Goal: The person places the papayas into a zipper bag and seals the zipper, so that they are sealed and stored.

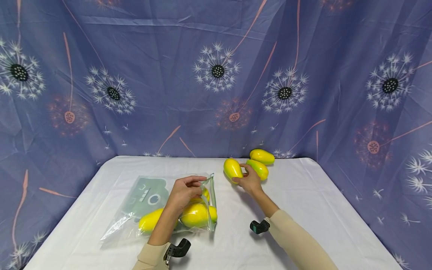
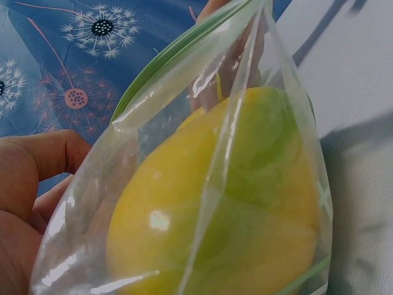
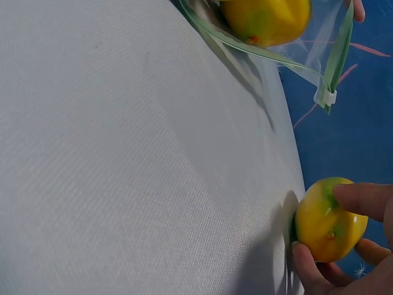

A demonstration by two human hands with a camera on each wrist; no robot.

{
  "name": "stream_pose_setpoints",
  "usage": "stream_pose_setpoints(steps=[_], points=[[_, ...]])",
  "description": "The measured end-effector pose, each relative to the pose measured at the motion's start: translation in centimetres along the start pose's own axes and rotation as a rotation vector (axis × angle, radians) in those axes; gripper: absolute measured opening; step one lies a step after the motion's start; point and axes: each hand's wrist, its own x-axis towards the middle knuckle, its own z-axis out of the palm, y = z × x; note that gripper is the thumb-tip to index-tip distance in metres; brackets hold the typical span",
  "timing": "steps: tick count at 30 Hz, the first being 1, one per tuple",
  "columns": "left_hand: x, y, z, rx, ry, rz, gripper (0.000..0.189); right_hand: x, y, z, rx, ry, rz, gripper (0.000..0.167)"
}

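My right hand (image 1: 250, 180) grips a yellow mango (image 1: 233, 169) with a green tinge, thumb and fingers around its sides. In the right wrist view that mango (image 3: 325, 215) shows its stem end between the fingertips. My left hand (image 1: 185, 192) holds the upper edge of a clear zip bag (image 1: 116, 228) near its mouth, which gapes toward the right. Several mangoes (image 1: 194, 216) lie inside the bag. Close up in the left wrist view, a yellow-green mango (image 2: 202, 203) shows through the plastic, with the left hand's fingers (image 2: 52, 150) beside the bag.
Two more mangoes lie at the back of the table: one mango (image 1: 258, 170) just right of the gripped one, another mango (image 1: 262, 156) behind it by the curtain (image 1: 168, 93). The bag has a green cartoon print (image 1: 148, 197). A white cloth (image 1: 303, 225) covers the table.
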Motion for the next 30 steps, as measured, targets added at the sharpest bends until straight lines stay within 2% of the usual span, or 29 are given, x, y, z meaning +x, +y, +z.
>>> stream_pose_setpoints(steps=[10,16,25,30], points=[[0.0,-0.1,0.0,0.008,0.006,0.011,0.041,-0.8,-0.1,-0.4,0.044,0.029,-0.064,0.060],[0.1,-0.1,0.0,0.002,0.004,0.003,0.041,-1.0,-0.3,-0.9,0.047,0.026,-0.074,0.059],[0.3,0.0,0.0,0.004,0.011,-0.003,0.041,-1.6,-1.2,-2.4,0.072,-0.068,-0.073,0.057],[0.3,0.0,0.0,0.017,0.017,-0.011,0.041,-2.1,-1.7,-3.4,0.077,-0.094,-0.087,0.056]])
